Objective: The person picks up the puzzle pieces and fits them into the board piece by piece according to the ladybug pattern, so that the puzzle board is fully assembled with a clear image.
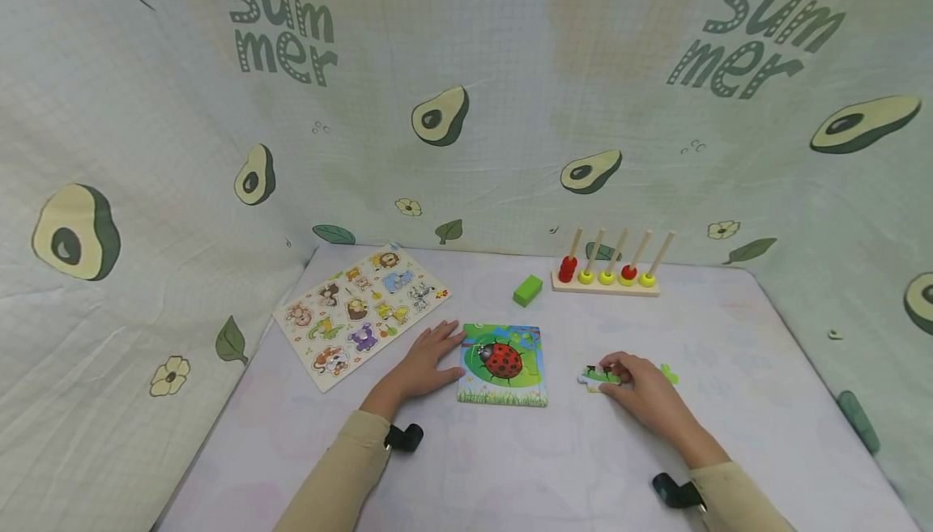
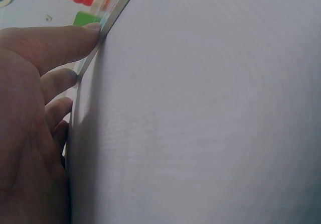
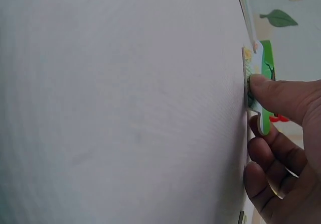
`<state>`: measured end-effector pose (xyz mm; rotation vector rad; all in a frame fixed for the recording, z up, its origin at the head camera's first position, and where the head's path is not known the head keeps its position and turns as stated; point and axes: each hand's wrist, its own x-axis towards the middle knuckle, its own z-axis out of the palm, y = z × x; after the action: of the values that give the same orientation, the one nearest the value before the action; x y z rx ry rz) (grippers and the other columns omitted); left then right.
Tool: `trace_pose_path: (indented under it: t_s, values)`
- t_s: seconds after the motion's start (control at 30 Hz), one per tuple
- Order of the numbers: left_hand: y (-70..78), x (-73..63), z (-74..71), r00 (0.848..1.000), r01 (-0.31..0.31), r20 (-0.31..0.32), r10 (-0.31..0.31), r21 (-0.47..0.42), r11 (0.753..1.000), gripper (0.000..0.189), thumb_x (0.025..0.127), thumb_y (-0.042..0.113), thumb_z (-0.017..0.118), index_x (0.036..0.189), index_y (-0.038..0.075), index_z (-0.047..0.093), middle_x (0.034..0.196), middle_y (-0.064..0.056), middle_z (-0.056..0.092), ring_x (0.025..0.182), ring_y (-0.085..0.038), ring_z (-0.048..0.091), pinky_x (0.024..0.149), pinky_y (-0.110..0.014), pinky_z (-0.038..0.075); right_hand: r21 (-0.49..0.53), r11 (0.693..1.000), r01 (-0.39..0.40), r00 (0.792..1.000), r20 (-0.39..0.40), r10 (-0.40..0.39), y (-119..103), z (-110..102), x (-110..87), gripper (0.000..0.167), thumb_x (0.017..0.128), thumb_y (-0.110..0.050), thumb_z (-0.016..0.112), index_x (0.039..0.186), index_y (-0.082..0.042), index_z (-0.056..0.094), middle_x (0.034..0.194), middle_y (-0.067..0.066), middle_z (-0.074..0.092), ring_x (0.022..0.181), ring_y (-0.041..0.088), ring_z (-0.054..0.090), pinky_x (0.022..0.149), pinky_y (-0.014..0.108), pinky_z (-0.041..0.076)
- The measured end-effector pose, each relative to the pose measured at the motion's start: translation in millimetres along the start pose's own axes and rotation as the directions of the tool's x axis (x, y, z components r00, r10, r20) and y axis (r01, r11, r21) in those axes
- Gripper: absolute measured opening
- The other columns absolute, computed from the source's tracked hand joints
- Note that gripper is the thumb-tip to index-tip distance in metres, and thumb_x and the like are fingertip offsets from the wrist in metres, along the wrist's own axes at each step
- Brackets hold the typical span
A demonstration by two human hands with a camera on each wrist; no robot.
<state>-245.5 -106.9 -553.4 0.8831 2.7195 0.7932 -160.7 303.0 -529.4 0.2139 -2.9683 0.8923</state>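
A square ladybug puzzle (image 1: 503,390) lies flat on the table in the head view. My left hand (image 1: 421,363) rests at its left edge, fingers extended, with the fingertips and thumb right at the edge. In the left wrist view, the thumb (image 2: 60,44) meets the puzzle's thin side. To the right of the puzzle, my right hand (image 1: 649,394) pinches a puzzle piece (image 1: 592,376) printed in green and white. The right wrist view shows the thumb (image 3: 281,96) over that jigsaw piece (image 3: 254,63). A green piece (image 1: 669,374) shows just beyond the right hand, partly hidden by it.
An animal puzzle board (image 1: 315,372) lies at the left. Behind the ladybug puzzle sits a green block (image 1: 528,291). A wooden counting stand (image 1: 605,289) with red and yellow beads on pegs stands at the back right, before the hanging cloth (image 1: 510,208).
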Motion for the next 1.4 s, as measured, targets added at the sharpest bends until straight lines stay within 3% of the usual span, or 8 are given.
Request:
trace_pose_path:
  t_s: [0.27,0.6,1.0,1.4]
  values:
    - [0.6,0.6,-1.0,1.000,0.012,0.020,-0.012,0.014,1.000,0.071,0.099,0.047,0.061,0.159,0.016,0.038,0.169,-0.005,0.022,0.157,-0.026,0.010,0.128,-0.044,0.005,0.015,0.999,0.051,0.999,-0.012,-0.051,6.3,-2.1,-0.8,0.025,0.091,-0.015,0.077,0.115,-0.014,0.070,0.095,-0.003,0.066,0.080,0.009,0.056,0.067,0.028,0.051]
    - [3.0,-0.4,-2.9,1.000,0.011,0.011,-0.011,-0.002,1.000,0.070,0.099,0.045,0.062,0.158,0.014,0.040,0.168,-0.007,0.024,0.156,-0.028,0.012,0.128,-0.046,0.006,0.073,0.996,0.049,0.999,-0.018,-0.048,9.1,-2.5,-1.4,0.021,0.095,-0.016,0.072,0.116,-0.018,0.068,0.095,-0.007,0.069,0.082,0.008,0.062,0.068,0.026,0.054]
    - [-1.0,0.7,0.3,1.000,0.015,0.018,-0.015,0.012,1.000,0.070,0.099,0.046,0.062,0.158,0.017,0.039,0.169,-0.005,0.022,0.157,-0.026,0.011,0.128,-0.044,0.006,0.251,0.967,0.034,0.999,-0.015,-0.031,-8.4,0.1,-0.6,0.016,0.095,-0.018,0.074,0.110,-0.017,0.069,0.089,-0.006,0.068,0.079,0.005,0.061,0.067,0.022,0.053]
    - [-4.2,1.9,2.5,1.000,0.014,0.017,-0.014,0.019,1.000,0.071,0.098,0.047,0.062,0.158,0.017,0.039,0.169,-0.004,0.022,0.157,-0.025,0.010,0.128,-0.044,0.005,0.260,0.965,0.030,0.999,-0.033,-0.022,-22.9,12.2,8.1,0.016,0.094,-0.017,0.075,0.109,-0.017,0.069,0.087,-0.007,0.068,0.077,0.008,0.061,0.066,0.022,0.053]
